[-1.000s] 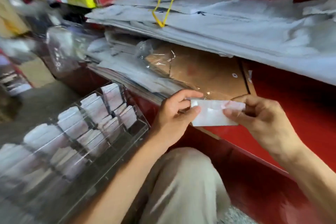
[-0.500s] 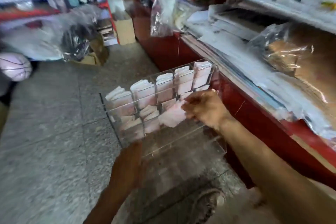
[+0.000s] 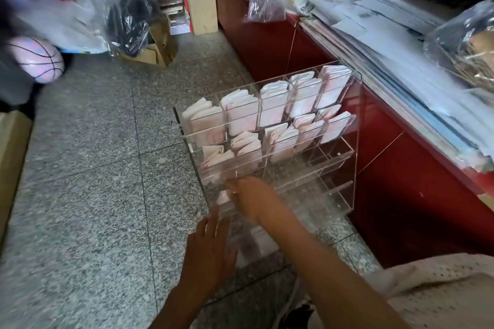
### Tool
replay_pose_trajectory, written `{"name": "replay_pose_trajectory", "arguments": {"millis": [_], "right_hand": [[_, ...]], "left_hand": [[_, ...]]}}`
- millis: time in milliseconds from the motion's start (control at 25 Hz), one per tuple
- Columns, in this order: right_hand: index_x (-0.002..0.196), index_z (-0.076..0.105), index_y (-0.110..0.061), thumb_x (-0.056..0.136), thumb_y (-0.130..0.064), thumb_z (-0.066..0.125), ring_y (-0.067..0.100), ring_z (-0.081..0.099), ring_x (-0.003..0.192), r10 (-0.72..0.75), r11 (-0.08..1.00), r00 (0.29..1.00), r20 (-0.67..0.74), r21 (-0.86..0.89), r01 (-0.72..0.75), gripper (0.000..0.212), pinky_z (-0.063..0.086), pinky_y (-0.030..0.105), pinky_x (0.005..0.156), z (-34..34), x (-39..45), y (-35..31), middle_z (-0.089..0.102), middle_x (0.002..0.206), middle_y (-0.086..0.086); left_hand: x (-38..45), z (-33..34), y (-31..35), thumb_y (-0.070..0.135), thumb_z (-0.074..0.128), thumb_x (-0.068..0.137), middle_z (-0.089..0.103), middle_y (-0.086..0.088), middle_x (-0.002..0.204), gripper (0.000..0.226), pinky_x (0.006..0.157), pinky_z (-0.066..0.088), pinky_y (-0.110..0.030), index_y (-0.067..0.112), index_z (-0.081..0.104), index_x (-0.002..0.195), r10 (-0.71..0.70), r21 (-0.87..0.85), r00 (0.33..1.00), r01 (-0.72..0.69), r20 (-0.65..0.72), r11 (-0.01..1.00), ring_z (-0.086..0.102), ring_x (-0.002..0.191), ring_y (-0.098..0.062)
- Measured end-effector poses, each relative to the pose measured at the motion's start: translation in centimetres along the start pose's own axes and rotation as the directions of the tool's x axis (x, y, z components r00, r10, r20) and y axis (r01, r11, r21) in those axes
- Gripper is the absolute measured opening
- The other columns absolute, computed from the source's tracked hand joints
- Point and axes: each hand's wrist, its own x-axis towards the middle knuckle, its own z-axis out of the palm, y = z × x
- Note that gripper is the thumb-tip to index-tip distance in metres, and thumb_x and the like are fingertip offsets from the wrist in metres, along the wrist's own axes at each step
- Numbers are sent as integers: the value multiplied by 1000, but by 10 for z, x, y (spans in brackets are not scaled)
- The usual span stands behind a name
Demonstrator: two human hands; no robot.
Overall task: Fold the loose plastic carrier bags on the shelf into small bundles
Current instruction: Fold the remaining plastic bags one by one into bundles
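**Both hands at the clear organiser with the folded bags**

Head view: a clear acrylic organiser (image 3: 344,157) stands on the grey stone floor (image 3: 88,195), against the red counter (image 3: 280,43); its two upper rows of compartments hold folded white bag bundles (image 3: 272,107), standing upright, one or two in each compartment; the lower rows look mostly bare. The right hand (image 3: 251,197) reaches into the lower left part of the organiser, just under the second row; it is blurred, a small white piece shows beside its fingers, and I cannot tell if the fingers pinch it or are apart. The left hand (image 3: 211,251) is at the front lower corner of the organiser, with fingers straight and spread, holding nothing; whether it touches the wall is not clear. Above the organiser, on top of the counter, lie stacks of white papers (image 3: 379,24) and a crumpled clear plastic bag (image 3: 462,43). Far left of the organiser a pink basketball (image 3: 37,61) lies on the floor.
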Motion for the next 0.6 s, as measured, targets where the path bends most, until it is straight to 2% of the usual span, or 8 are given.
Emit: {"name": "replay_pose_trajectory", "arguments": {"millis": [80, 160, 240, 320, 360, 440, 520, 600], "right_hand": [[147, 37, -22, 97, -25, 54, 32, 47, 131, 6, 998, 998, 62, 54, -10, 52, 44, 43, 103, -11, -13, 3, 40, 151, 5], [150, 31, -21, 97, -30, 55, 31, 42, 135, 21, 999, 1000, 13, 45, -22, 59, 41, 46, 107, -35, -30, 11, 34, 155, 3], [147, 36, -22, 97, -40, 54, 27, 48, 130, 60, 996, 989, -133, 70, -51, 56, 42, 41, 104, -70, -53, 23, 43, 149, 4], [139, 47, -23, 93, -54, 54, 22, 58, 118, 166, 980, 942, -292, 159, -123, 56, 45, 34, 99, -109, -93, 43, 57, 135, 2], [135, 50, -25, 90, -58, 56, 19, 62, 111, 217, 967, 904, -367, 205, -149, 56, 47, 33, 97, -128, -117, 52, 61, 129, 1], [131, 50, -25, 87, -59, 59, 19, 65, 104, 315, 941, 802, -508, 278, -193, 57, 50, 37, 95, -157, -173, 74, 67, 120, 2], [127, 52, -24, 85, -57, 63, 20, 64, 106, 399, 916, 643, -654, 315, -248, 55, 51, 37, 92, -178, -236, 97, 68, 116, 2], [131, 54, -24, 84, -51, 68, 18, 59, 113, 448, 890, 464, -764, 330, -316, 56, 48, 30, 92, -194, -299, 121, 63, 126, -1]], "left_hand": [[-2, 2, -1, 49, 48, 80, 45, -14, 148, 64, 75, 53, -48, 14, 54, 133, 9, -3, 1000, -9, -11, 1000, 52, 118, -36], [-2, 2, 2, 47, 48, 80, 49, -12, 144, 65, 77, 53, -49, 14, 53, 135, 37, -23, 999, -38, -12, 999, 53, 116, -37], [-1, -4, 7, 52, 45, 81, 55, -13, 136, 67, 71, 55, -50, 13, 52, 135, 32, -57, 999, -32, 7, 998, 59, 107, -39], [7, -15, 26, 62, 31, 91, 61, -13, 126, 71, 67, 55, -50, 11, 58, 131, 76, -72, 997, -78, -30, 994, 63, 101, -39], [14, -19, 39, 64, 25, 92, 64, -14, 122, 74, 69, 55, -51, 10, 61, 127, 130, -80, 989, -136, -73, 988, 65, 100, -39], [32, -36, 83, 59, 34, 90, 66, -13, 120, 64, 77, 56, -53, 14, 63, 125, 234, -130, 955, -260, -184, 957, 67, 100, -39], [47, -59, 146, 51, 46, 80, 66, -9, 124, 60, 78, 58, -45, 19, 60, 129, 323, -228, 915, -377, -240, 898, 69, 98, -32], [61, -75, 208, 48, 48, 79, 62, -4, 131, 62, 84, 53, -32, 19, 58, 134, 454, -264, 842, -527, -290, 808, 66, 102, -23]]}}
